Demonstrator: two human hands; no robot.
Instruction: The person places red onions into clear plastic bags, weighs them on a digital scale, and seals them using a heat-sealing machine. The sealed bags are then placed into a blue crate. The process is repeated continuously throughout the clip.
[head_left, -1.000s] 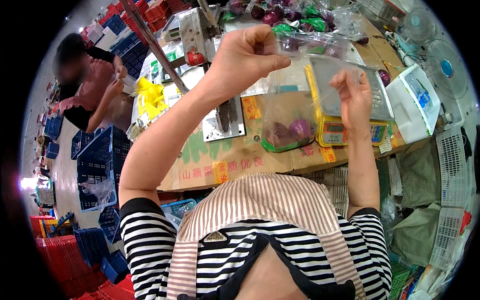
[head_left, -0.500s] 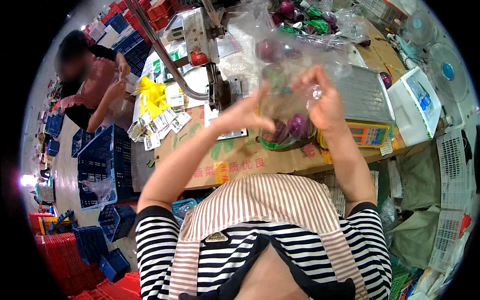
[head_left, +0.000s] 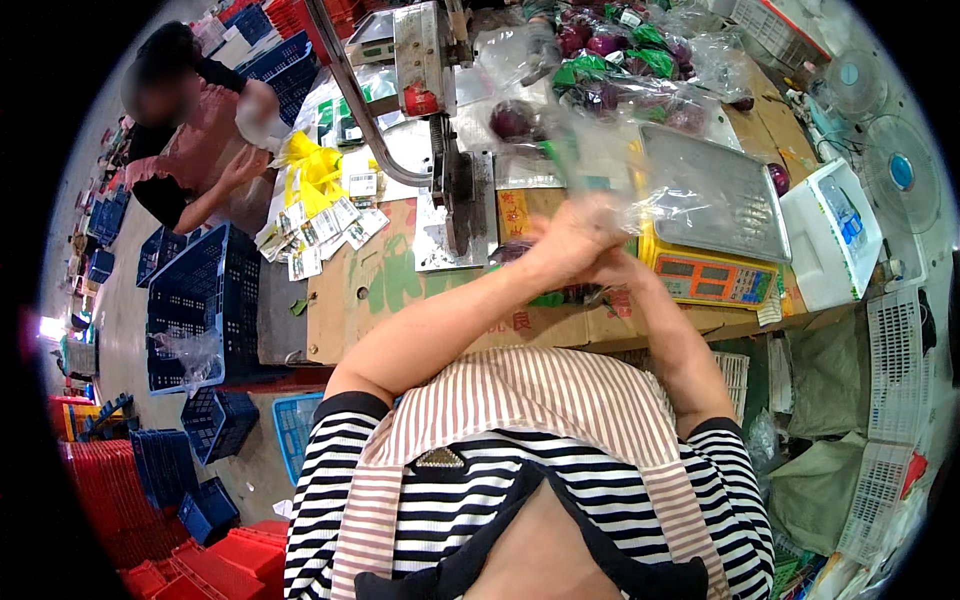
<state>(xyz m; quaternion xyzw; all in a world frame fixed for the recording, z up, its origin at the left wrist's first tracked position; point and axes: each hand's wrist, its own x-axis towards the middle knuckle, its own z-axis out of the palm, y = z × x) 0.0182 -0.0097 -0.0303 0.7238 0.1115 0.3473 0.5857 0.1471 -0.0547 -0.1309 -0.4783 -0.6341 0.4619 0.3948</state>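
Note:
My two hands are close together at the table's front edge, both smeared by motion. My left hand (head_left: pixel 578 238) is closed around the gathered top of a clear plastic bag (head_left: pixel 680 208), whose loose end flares out to the right over the scale. Just below and partly behind it, my right hand (head_left: pixel 618 270) is closed at the same bag. Purple onions (head_left: pixel 512 250) show beside my left wrist; my hands and forearm hide most of the bag's lower part. Another purple onion (head_left: pixel 515 120) lies in clear plastic beyond my hands.
A yellow scale (head_left: pixel 715 270) with a metal tray stands right of my hands. Left of them is a metal stand with a curved arm (head_left: pixel 450 180). Bagged onions (head_left: pixel 620 60) are heaped at the back. Labels (head_left: pixel 325 230), yellow strips and blue crates (head_left: pixel 200 310) lie left, near another person.
My hands were apart, holding up the bag above the onions. They have come together lower down, the left crossing over to the right, and the bag's top now trails right.

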